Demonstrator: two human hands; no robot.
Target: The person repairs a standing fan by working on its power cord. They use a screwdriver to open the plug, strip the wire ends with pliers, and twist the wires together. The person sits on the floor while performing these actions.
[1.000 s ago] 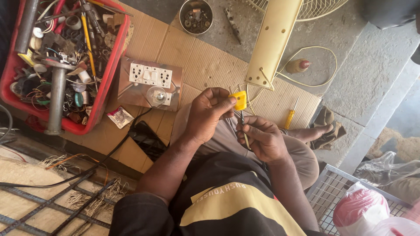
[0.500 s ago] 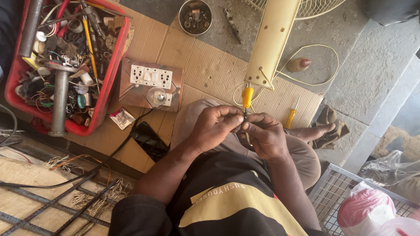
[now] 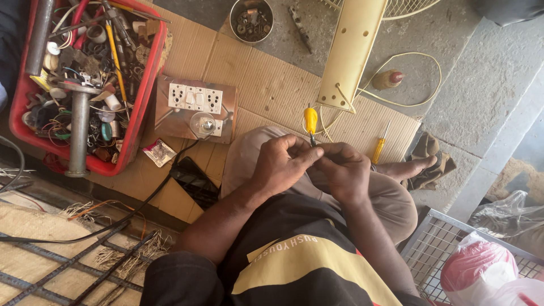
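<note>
Both hands meet above my lap. My left hand pinches the shaft of a small yellow-handled screwdriver, whose handle points up and away from me. My right hand is closed against the left hand's fingertips, around the end of a thin cream wire. That wire runs up to a long cream plastic housing lying on the cardboard. The screwdriver tip and the wire end are hidden between my fingers.
A red crate of tools and parts stands at the left. Near it lie a switch-and-socket board with a bulb, a black phone and a second yellow screwdriver. A metal bowl sits beyond. A wire cage holds bags at the lower right.
My left hand has dropped from a raised position to meet the right hand. The yellow handle now sticks up between the two hands, which have closed together.
</note>
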